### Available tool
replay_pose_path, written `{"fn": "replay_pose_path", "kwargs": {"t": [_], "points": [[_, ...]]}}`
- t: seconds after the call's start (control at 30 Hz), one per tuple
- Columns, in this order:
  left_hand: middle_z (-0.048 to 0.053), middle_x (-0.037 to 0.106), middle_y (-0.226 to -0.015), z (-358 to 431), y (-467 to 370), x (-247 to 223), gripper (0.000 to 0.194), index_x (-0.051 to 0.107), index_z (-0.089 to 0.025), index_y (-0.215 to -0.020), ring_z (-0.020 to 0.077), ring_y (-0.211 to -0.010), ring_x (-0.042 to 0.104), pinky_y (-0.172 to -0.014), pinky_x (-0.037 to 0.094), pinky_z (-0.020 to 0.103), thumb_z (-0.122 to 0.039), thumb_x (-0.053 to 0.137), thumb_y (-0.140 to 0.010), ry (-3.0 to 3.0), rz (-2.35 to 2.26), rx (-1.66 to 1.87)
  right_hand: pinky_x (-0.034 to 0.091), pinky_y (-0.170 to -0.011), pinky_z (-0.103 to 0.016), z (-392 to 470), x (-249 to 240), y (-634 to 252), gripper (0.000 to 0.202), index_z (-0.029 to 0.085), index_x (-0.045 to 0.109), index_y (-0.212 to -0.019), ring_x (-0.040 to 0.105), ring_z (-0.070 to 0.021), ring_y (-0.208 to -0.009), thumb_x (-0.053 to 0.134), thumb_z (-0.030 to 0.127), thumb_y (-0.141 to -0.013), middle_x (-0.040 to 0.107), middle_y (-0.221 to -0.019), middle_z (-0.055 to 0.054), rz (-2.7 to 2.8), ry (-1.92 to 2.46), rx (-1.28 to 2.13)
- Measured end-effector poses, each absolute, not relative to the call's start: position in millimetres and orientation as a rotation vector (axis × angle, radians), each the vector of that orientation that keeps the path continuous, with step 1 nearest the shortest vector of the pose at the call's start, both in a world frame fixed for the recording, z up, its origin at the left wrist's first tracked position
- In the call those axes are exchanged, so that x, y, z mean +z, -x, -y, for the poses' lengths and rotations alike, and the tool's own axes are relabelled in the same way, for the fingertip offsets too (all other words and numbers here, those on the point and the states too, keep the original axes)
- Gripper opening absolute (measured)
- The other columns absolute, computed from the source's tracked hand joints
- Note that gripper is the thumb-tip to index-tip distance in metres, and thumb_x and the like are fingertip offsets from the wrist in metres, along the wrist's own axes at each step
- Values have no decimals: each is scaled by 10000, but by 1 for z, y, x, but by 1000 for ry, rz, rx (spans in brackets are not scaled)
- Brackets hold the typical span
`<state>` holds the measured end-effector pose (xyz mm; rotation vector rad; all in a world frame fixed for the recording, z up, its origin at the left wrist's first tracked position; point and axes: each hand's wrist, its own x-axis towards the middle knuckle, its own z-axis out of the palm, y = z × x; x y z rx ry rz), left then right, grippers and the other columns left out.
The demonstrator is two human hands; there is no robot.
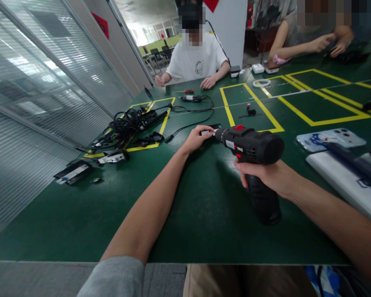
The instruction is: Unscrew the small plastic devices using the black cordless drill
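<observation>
A black cordless drill (252, 142) with red switches is in my right hand (266, 175), fingers wrapped round its grip. Its chuck points left and away from me, with the tip at a small black part (215, 126) that shows a pale label. My left hand (195, 138) is closed on that part against the green table (185, 218). The drill tip and the part overlap in view, so I cannot tell whether they touch. Left of my hand, a black cable (185, 131) ends in a plug.
A heap of black cables (132, 123) lies at the left, with labelled black casings (76, 171) nearer me. Beyond are a screwdriver (188, 91) and a tape roll (261, 83). A phone (330, 138) and a white case (343, 181) lie right. Two people sit across the table.
</observation>
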<state>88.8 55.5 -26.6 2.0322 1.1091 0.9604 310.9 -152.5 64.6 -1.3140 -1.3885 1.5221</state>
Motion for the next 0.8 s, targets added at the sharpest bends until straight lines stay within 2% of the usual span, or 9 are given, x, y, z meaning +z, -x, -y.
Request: {"fn": "replay_pose_path", "kwargs": {"t": [0.27,0.47,0.8], "points": [[57,709,-1140,-53,-90,-24,277,729,-192,-1028,212,-1122,606,-1074,419,366,-327,650,-800,-2066,-1067,985,452,-630,-361,152,66,-312,54,205,644,-817,596,-187,-538,664,253,-801,643,-532,3,1401,1311,1533],[55,705,-1158,-54,-89,-25,273,726,-205,-1033,216,-1125,611,-1077,422,378,-334,646,-806,-2066,-1071,978,449,-623,-358,153,67,-311,144,207,640,-807,595,-190,-551,692,341,-818,644,-540,-3,1406,1319,1530],[61,707,-1154,-56,-89,-27,294,726,-197,-1046,220,-1131,605,-1076,415,378,-350,648,-807,-2074,-1063,977,438,-599,-337,153,66,-310,134,197,632,-799,583,-173,-522,691,317,-805,639,-520,4,1414,1303,1512]]}}
